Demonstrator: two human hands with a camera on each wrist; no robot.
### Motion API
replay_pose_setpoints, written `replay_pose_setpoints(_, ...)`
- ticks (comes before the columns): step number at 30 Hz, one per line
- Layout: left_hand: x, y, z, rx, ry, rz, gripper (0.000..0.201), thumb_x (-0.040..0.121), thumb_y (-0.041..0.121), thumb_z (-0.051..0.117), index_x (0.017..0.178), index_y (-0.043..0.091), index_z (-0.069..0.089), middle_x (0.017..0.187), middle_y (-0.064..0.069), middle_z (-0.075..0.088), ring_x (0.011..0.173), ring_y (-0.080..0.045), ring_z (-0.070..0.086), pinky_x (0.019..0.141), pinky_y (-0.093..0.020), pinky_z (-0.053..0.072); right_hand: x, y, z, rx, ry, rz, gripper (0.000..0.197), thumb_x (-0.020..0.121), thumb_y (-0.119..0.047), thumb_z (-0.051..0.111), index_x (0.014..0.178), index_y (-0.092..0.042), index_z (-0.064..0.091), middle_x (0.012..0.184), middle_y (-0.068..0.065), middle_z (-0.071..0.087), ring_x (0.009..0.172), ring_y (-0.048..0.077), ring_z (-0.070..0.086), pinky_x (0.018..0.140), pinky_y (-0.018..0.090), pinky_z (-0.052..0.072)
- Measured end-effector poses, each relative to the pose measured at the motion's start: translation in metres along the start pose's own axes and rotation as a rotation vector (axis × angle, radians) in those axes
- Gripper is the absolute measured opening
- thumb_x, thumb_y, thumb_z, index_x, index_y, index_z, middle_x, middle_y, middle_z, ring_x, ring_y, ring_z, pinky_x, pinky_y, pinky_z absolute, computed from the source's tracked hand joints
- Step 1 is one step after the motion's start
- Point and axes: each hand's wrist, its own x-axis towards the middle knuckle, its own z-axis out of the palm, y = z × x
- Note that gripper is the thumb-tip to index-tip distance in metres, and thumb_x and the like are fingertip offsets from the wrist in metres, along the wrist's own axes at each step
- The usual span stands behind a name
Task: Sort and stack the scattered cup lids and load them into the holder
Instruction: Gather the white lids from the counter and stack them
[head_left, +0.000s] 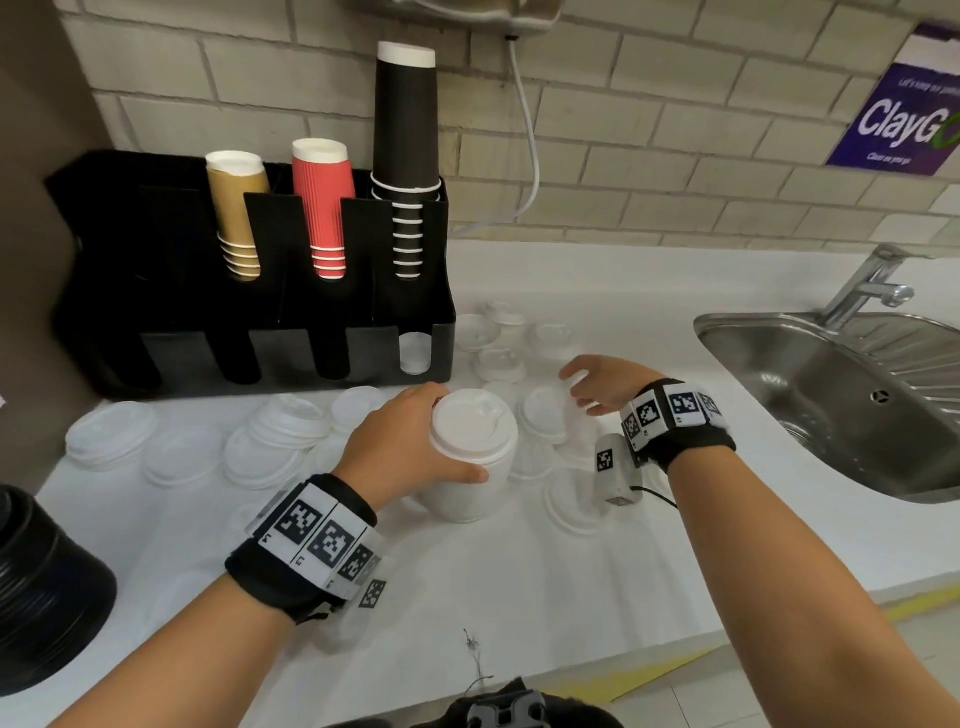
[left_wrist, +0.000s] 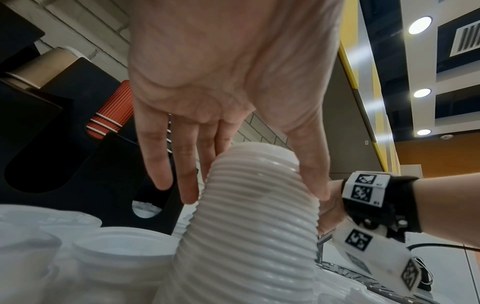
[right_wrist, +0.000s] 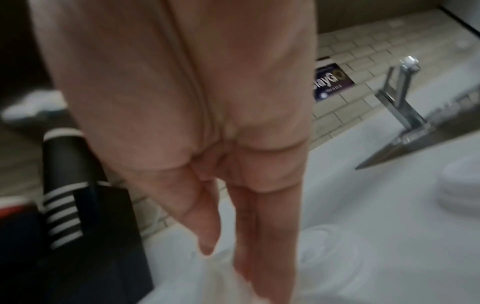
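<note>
A white counter is running along a wall of pale brick tile, with a steel sink and its tap sitting at the right end and a purple sign hanging above it. At the back left a black holder is standing against the wall, carrying three sleeves of cups – tan, red and black – while its front slots are showing one small batch of white lids in the rightmost slot. Loose white lids are lying scattered across the counter from the left edge to just short of the sink; they overlap too much to count exactly, though well over a dozen are showing. A black ribbed stack is sitting at the near left corner. The left hand is wrapping thumb and fingers around a tall stack of white lids, standing upright on the counter in front of the holder. The right hand is reaching over the lids just right of that stack, its fingers extended and close together, touching a blurred white lid – whether they grip it I cannot tell. The near strip of counter is lying open
</note>
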Motion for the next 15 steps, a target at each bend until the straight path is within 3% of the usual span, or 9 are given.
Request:
replay_pose_setpoints(4, 0.006, -0.001, -0.003, 0.032, -0.026, -0.006, 0.08, 0.046, 0.056, 0.088, 0.113, 0.033, 0.051, 0.112, 0.018, 0.055, 0.103, -0.01, 0.053, 0.086, -0.033, 0.047, 0.026, -0.004, -0.01, -0.081, 0.186, 0.008, 0.043, 0.096, 0.007, 0.035, 0.135, -0.003, 0.049, 0.136, 0.021, 0.047, 0.113, 0.034, 0.054, 0.101, 0.043, 0.046)
replay_pose_setpoints(7, 0.009, -0.002, -0.005, 0.04, -0.058, -0.009, 0.081, 0.042, 0.059, 0.087, 0.108, 0.032, 0.048, 0.107, 0.02, 0.053, 0.098, -0.007, 0.053, 0.082, -0.031, 0.047, 0.046, -0.021, -0.014, -0.275, 0.319, 0.037, 0.039, 0.098, -0.003, 0.036, 0.136, 0.0, 0.048, 0.141, 0.018, 0.047, 0.128, 0.033, 0.047, 0.106, 0.037, 0.039)
replay_pose_setpoints(12, 0.014, 0.001, -0.01, 0.113, -0.108, 0.003, 0.08, 0.043, 0.06, 0.088, 0.104, 0.03, 0.046, 0.104, 0.017, 0.053, 0.091, -0.005, 0.053, 0.077, -0.031, 0.05, 0.09, -0.037, -0.004, -0.568, 0.195, 0.059, 0.052, 0.096, -0.024, 0.048, 0.144, -0.008, 0.036, 0.145, 0.016, 0.041, 0.129, 0.034, 0.044, 0.105, 0.039, 0.039)
replay_pose_setpoints(15, 0.016, 0.002, -0.011, 0.13, -0.126, 0.004, 0.079, 0.045, 0.058, 0.089, 0.104, 0.029, 0.045, 0.105, 0.016, 0.053, 0.092, -0.008, 0.053, 0.077, -0.032, 0.05, 0.112, -0.034, -0.002, -0.743, 0.218, 0.064, 0.06, 0.092, -0.037, 0.051, 0.144, -0.01, 0.037, 0.149, 0.016, 0.031, 0.131, 0.037, 0.041, 0.103, 0.041, 0.037)
